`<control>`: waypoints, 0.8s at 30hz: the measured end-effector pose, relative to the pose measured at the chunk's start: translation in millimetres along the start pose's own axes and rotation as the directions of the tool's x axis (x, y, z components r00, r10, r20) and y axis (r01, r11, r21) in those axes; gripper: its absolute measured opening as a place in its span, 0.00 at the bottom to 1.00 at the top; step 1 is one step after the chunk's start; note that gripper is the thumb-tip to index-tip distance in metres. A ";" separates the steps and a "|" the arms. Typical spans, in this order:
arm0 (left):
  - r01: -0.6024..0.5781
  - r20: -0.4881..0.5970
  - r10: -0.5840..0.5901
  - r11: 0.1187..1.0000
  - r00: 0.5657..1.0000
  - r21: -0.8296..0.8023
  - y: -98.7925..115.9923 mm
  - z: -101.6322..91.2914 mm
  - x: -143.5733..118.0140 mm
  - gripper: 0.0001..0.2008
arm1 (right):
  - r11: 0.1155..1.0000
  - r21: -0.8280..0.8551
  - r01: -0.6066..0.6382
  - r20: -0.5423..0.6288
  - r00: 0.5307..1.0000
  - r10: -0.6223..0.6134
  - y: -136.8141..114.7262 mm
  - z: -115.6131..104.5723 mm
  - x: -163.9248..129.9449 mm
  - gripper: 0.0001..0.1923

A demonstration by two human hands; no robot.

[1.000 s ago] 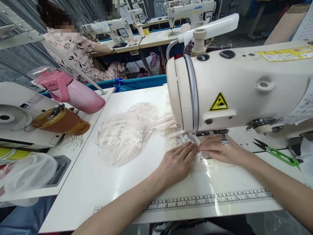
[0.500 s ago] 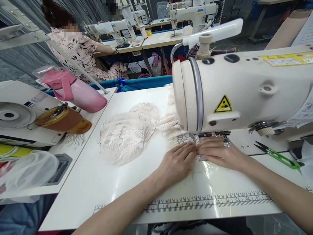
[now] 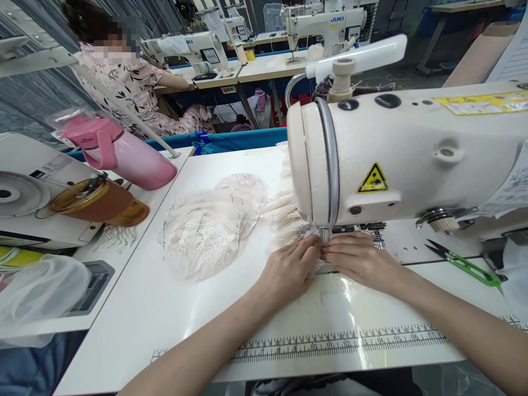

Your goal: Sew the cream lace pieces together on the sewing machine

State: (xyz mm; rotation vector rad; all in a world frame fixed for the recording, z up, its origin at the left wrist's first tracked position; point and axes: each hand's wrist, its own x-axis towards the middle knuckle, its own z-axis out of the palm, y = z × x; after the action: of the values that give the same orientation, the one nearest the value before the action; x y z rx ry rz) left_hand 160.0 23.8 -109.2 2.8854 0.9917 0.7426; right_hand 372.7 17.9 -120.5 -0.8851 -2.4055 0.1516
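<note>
Under the sewing machine head [image 3: 315, 165], cream lace fabric [image 3: 284, 217] with fringe runs beneath the needle area. My left hand [image 3: 291, 267] is closed on its near edge, fingers bent and fingertips beside the presser foot. From the right, my right hand [image 3: 363, 258] lies flat with fingers stretched out over the lace, their tips almost meeting my left fingertips. The thumb of the right hand is hidden, and the machine head covers the needle. A gathered heap of the same lace, with loose dark threads, spreads over the white table [image 3: 198, 324] to the left.
Green-handled thread snips [image 3: 466, 264] lie right of my right hand. A pink bottle [image 3: 124, 151] and an amber cup [image 3: 101, 201] stand at the left. A printed ruler [image 3: 330, 346] runs along the front edge. Beyond, a person [image 3: 124, 88] sits by other sewing machines.
Both hands have shifted slightly left in view, as has the whole scene. My left fingers are more bent, and less of the lace shows beside the fingertips.
</note>
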 end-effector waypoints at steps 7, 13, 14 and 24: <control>0.019 0.008 -0.019 0.999 1.000 0.027 -0.9 3.1 -0.9 0.12 | 0.999 -0.041 0.020 -0.027 0.999 -0.021 0.2 -2.2 5.0 0.13; 0.034 0.023 -0.035 0.998 0.999 0.054 0.5 4.2 -0.1 0.12 | 0.997 -0.043 0.061 -0.075 0.995 -0.064 1.3 -8.0 11.5 0.13; 0.034 0.024 -0.036 0.998 0.999 0.060 0.8 4.3 0.1 0.12 | 0.998 -0.041 0.057 -0.074 0.995 -0.060 2.3 -7.7 11.0 0.13; 0.002 0.067 -0.008 0.996 0.998 0.088 0.7 4.5 0.8 0.19 | 0.982 -0.187 -0.010 -0.109 0.994 -0.010 5.8 -9.4 2.6 0.12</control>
State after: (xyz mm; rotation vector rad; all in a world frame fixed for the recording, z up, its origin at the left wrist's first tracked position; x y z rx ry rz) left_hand 162.9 24.4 -112.7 2.9589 1.0498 0.6124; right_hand 379.5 23.2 -113.1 -0.9512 -2.3440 -0.1231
